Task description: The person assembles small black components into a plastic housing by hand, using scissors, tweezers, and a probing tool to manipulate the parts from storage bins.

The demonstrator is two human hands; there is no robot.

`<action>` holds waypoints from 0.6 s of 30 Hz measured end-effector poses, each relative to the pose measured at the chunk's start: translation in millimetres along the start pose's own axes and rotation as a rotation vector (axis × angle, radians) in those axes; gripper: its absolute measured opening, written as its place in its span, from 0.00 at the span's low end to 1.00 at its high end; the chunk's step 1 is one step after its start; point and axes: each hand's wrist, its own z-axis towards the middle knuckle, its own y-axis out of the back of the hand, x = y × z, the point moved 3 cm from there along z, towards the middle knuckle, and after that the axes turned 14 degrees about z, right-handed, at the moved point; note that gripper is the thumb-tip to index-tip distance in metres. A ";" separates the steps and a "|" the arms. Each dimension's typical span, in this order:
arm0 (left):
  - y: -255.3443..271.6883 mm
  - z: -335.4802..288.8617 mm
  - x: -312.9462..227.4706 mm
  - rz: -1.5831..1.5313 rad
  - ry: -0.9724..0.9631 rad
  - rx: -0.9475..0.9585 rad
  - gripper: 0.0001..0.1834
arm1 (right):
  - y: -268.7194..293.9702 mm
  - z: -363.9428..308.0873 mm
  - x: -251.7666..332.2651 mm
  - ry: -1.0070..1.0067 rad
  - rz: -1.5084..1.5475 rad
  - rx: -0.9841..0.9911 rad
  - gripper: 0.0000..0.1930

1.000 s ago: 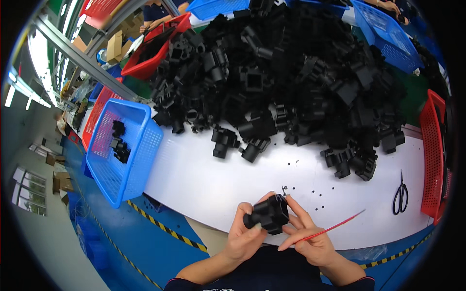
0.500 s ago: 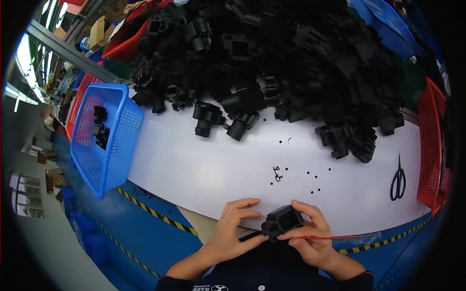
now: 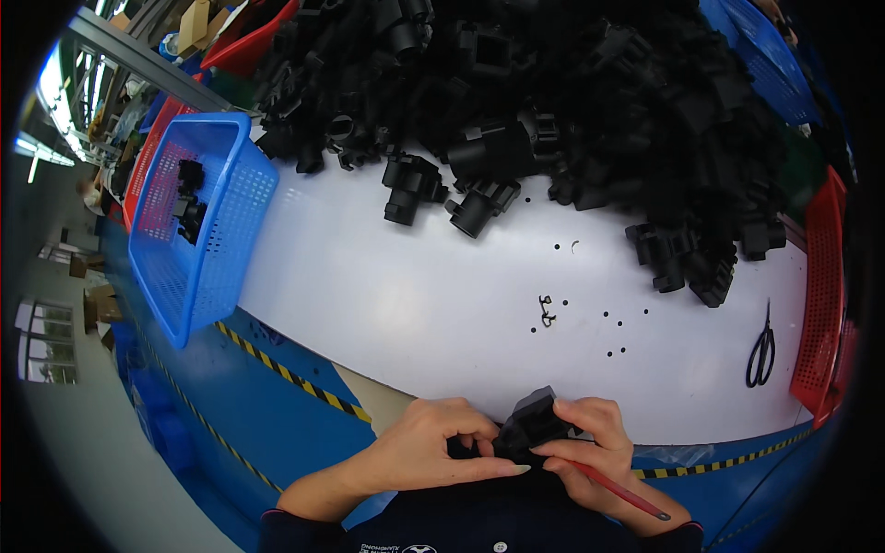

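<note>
Close to my body at the table's near edge, I hold a black plastic housing [image 3: 535, 419] with a boxy body. My right hand [image 3: 595, 452] pinches its right side between fingers and thumb. A slim tool with a red handle [image 3: 627, 495] also lies in that hand, its handle slanting down to the right; its working tip is hidden. My left hand [image 3: 429, 447] has its fingers curled against the housing's left end, with the thumb stretched along the lower side. Ahead on the white table [image 3: 369, 276] lie several small black round bits [image 3: 565, 302] and a thin twisted scrap [image 3: 547, 311].
A large pile of black plastic housings [image 3: 498, 147] covers the table's far side. At the left stands a blue basket [image 3: 241, 212] with a few black parts in it. Black scissors [image 3: 761, 355] lie at the right beside a red basket [image 3: 816, 313]. Another blue basket [image 3: 765, 64] is far right.
My left hand has curled its fingers in closer to the housing. The red-handled tool has swung from nearly level to slanting down right. The whole view has shifted slightly.
</note>
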 end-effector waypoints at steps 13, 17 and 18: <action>-25.5 11.2 -14.0 -0.609 -0.216 0.161 0.05 | 16.3 -5.1 -11.4 -0.579 0.985 0.014 0.11; -31.0 11.4 -16.3 -0.694 -0.147 0.102 0.06 | 37.5 4.5 7.5 -0.604 0.831 -0.017 0.14; -29.8 15.2 -14.4 -0.694 -0.146 0.026 0.07 | 52.0 2.8 8.9 -0.469 0.452 -0.073 0.13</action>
